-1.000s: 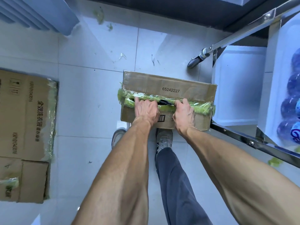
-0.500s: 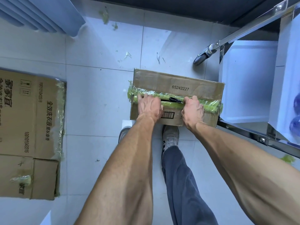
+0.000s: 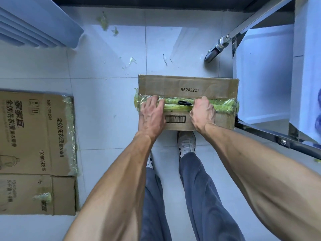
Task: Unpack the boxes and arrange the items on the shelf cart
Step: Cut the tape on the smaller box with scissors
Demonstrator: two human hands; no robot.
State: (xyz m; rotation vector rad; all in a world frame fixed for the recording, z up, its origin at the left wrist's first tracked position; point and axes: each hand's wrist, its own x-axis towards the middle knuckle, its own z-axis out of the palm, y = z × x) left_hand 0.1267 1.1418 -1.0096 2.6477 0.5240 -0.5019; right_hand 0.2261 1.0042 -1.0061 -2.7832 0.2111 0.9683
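A flattened brown cardboard carton [image 3: 34,150] lies at the frame's left. At the upper right stands the metal-framed white shelf cart [image 3: 264,70]. The brown cardboard box [image 3: 188,86], sealed with green tape [image 3: 224,106], sits at centre. The left hand [image 3: 152,117] presses flat on it; the right hand [image 3: 203,113] grips a black-handled cutter [image 3: 184,102].

We read "65242227" on the sealed carton [image 3: 188,87]; "10010104516" and "全效洗衣液" on the flattened box [image 3: 37,134].
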